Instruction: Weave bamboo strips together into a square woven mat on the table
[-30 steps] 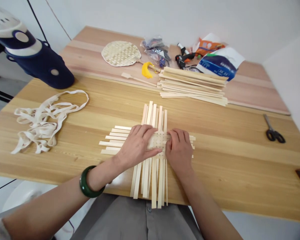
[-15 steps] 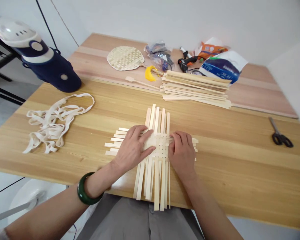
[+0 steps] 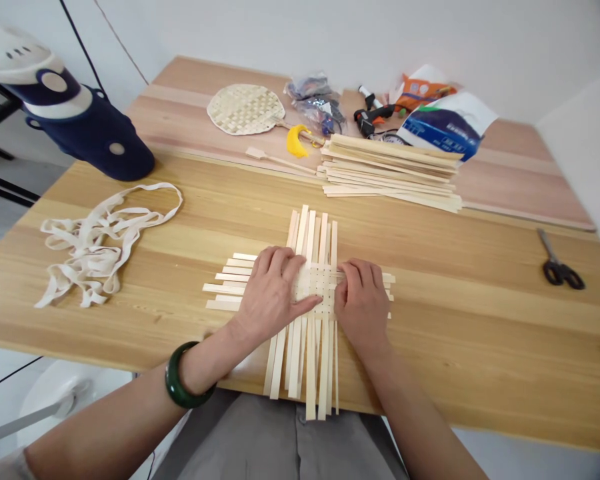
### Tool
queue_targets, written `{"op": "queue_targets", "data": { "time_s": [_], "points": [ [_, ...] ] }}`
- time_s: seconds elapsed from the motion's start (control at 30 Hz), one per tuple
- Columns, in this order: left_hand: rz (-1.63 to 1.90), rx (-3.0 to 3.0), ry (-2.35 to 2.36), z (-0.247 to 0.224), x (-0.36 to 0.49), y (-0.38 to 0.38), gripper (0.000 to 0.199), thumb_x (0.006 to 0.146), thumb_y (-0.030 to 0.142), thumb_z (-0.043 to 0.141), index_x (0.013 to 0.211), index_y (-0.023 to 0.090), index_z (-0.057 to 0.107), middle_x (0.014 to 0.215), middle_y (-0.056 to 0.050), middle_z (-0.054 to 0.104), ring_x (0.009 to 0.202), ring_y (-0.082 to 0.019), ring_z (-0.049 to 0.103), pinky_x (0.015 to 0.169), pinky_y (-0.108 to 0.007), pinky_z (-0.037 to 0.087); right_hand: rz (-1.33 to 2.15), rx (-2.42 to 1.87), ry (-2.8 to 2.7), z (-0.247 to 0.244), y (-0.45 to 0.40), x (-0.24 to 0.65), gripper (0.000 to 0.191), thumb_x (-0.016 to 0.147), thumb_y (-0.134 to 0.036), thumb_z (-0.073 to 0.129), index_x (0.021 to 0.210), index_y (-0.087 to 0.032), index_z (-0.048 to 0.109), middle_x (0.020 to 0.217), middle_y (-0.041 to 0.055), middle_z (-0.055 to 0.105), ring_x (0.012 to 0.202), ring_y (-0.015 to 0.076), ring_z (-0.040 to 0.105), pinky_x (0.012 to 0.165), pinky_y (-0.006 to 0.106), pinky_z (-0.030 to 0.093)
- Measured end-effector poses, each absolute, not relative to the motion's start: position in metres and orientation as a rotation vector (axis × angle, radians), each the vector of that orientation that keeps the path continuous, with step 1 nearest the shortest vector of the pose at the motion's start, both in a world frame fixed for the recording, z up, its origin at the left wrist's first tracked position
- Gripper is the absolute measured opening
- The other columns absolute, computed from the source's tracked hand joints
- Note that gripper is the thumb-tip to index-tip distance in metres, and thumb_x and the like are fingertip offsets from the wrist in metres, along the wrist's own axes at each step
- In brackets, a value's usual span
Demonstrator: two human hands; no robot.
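A cross-shaped weave of pale bamboo strips (image 3: 306, 275) lies flat near the table's front edge, its loose ends spreading to all four sides. My left hand (image 3: 270, 292) rests across the left half of it, fingers stretched and the thumb pointing right over the woven middle. Just right of the middle, my right hand (image 3: 363, 299) is curled with the fingers pinched on the weave's edge, where a thin strip runs along beside the others. The strips under both palms are hidden.
Behind the weave lies a pile of loose bamboo strips (image 3: 390, 175). A tangled white cloth tape (image 3: 115, 250) and a dark blue bottle (image 3: 93, 137) are at left, scissors (image 3: 560, 265) at right. A woven fan (image 3: 245, 109), glue gun (image 3: 373, 122) and blue packet (image 3: 443, 130) stand farther back.
My left hand has slid slightly right across the weave, its thumb reaching farther over the middle. My right hand keeps its pinch at the right edge. The whole view has shifted a little.
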State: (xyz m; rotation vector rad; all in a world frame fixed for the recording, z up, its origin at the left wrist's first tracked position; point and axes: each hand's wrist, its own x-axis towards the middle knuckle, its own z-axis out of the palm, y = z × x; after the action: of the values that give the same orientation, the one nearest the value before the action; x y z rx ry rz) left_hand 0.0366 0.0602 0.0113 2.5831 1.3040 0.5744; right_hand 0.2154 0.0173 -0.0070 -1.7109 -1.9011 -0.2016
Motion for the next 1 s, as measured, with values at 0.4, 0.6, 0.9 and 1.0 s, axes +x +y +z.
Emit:
{"op": "queue_targets", "data": {
  "time_s": [0.4,0.6,0.9,1.0],
  "points": [
    [0.604,2.597,1.288,0.006,0.038,0.064,0.074,0.073,0.068,0.07,0.119,0.012,0.054,0.113,-0.016,0.056,0.112,-0.034,0.047,0.102,-0.052,0.041,-0.214,-1.719,-1.927,-0.008,0.018,0.216,0.029,0.087,-0.005,0.04,0.106,-0.016,0.059,0.102,0.0119,0.061,0.1,0.0257,0.051,0.085,0.041,0.05],
    [0.673,2.718,1.264,0.014,0.039,0.06,0.073,0.081,0.062,0.066,0.128,0.009,0.051,0.12,-0.018,0.055,0.117,-0.035,0.046,0.105,-0.051,0.04,-0.248,-1.705,-1.926,-0.007,0.018,0.216,0.026,0.087,-0.005,0.041,0.105,-0.014,0.059,0.102,0.0133,0.062,0.099,0.0257,0.051,0.085,0.041,0.05],
    [0.507,2.703,1.194,0.012,0.049,0.065,0.058,0.083,0.053,0.068,0.122,0.011,0.058,0.109,-0.014,0.058,0.104,-0.031,0.05,0.095,-0.046,0.046,-0.21,-1.707,-1.905,-0.008,0.017,0.215,0.027,0.086,-0.004,0.041,0.104,-0.015,0.058,0.102,0.0128,0.061,0.099,0.0251,0.05,0.087,0.04,0.049],
    [0.467,2.728,1.201,0.011,0.049,0.066,0.058,0.084,0.057,0.064,0.12,0.012,0.059,0.109,-0.014,0.058,0.103,-0.032,0.05,0.094,-0.047,0.045,-0.197,-1.721,-1.906,-0.008,0.017,0.215,0.028,0.085,-0.004,0.042,0.105,-0.014,0.059,0.103,0.0127,0.061,0.1,0.0251,0.05,0.086,0.04,0.049]
  ]
}}
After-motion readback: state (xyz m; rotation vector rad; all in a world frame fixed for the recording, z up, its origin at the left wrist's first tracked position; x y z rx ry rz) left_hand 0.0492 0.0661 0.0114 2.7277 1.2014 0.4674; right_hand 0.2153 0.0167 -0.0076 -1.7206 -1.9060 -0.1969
